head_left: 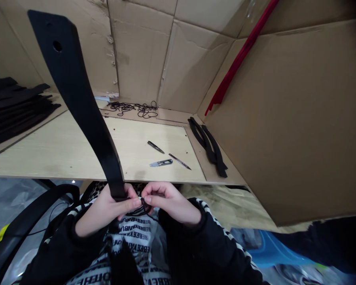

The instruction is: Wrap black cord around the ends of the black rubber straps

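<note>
My left hand (118, 206) is closed at the lower end of a long black curved strip (89, 107) with a round hole near its top. The strip rises from that hand, tilted up and to the left. Thumb and fingers of my left hand also pinch a dark cord (144, 204). My right hand (163, 200) is closed on the same cord, its fingertips almost touching the left ones. Both hands are in front of my body, just below the table's near edge. How the cord meets the strip is hidden by the fingers.
On the pale tabletop (86, 158) lie two thread snips (161, 162) and a thin pointed tool (180, 161). Tangled dark cords (133, 109) lie at the back. Dark strips (17, 111) are piled left; a few more (209, 146) lie right. Cardboard walls (299, 118) enclose the table.
</note>
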Demonstrator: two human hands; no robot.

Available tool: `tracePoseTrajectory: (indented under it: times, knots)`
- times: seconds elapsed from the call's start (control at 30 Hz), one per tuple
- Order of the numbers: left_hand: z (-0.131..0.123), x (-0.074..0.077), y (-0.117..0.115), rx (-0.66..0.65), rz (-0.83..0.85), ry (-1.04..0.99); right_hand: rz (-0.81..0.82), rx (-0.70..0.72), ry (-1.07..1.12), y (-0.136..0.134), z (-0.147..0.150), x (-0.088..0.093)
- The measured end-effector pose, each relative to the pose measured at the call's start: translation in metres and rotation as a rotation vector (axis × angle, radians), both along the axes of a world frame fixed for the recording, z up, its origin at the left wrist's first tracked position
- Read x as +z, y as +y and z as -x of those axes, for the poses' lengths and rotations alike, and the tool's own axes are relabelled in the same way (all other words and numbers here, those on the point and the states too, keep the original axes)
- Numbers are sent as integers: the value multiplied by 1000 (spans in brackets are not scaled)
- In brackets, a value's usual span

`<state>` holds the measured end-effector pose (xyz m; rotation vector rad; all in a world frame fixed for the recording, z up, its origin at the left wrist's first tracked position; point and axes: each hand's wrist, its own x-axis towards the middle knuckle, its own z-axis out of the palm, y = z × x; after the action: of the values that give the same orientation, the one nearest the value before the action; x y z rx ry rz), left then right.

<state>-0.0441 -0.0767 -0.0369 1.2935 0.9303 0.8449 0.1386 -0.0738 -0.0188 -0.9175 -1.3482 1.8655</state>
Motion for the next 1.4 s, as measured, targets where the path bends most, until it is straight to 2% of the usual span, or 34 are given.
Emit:
tracePoseTrajectory:
  times: [0.53, 0.63, 0.73, 0.83, 1.03, 1.1, 1.27, 1.4]
  knots:
    - [-4, 2, 0, -81, 40, -14, -1, 108, -7, 5, -4, -3]
    - [-5, 2, -1, -75, 53, -8, -144, 50, -111, 4, -3, -3]
    - [-6, 5, -2, -70, 44, -18, -388, -7, -251, 1, -1, 0]
    - [-6, 8, -1, -56, 19, -25, -606, -54, -302, -3, 0, 4]
    - [-9, 11, -2, -55, 17, 25, -900, -186, -465, -7, 2, 7]
    - [-9, 12, -3, -60, 29, 42, -894, -216, -508, -7, 3, 6]
    - [-7, 12, -4, -67, 19, 81, -741, -306, -600, -5, -2, -4]
    - [1, 13, -6, -60, 3, 102, -748, -409, -719, -2, -18, -13]
